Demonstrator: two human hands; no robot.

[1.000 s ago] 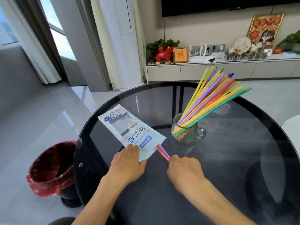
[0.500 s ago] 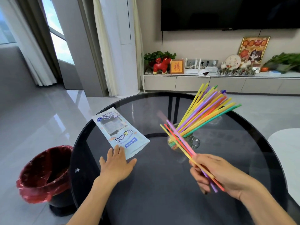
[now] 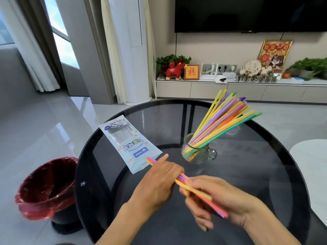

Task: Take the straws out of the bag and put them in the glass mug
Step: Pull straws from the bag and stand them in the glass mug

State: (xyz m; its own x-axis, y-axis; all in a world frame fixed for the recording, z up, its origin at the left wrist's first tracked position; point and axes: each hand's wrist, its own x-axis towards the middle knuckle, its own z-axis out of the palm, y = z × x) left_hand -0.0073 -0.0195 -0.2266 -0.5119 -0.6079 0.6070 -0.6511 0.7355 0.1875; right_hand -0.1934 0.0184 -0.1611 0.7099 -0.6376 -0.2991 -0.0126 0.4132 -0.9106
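Most coloured plastic straws (image 3: 223,121) already stand fanned in the clear glass mug (image 3: 196,153) on the round dark glass tabletop (image 3: 247,174). The right hand (image 3: 219,197) and left hand (image 3: 159,181) both grip a last small bundle of straws (image 3: 194,190) above the tabletop; the white printed bag (image 3: 127,142) looks emptied.

Gold-framed plaque (image 3: 191,72) with character 福; bag (image 3: 130,143) print upside-down, illegible
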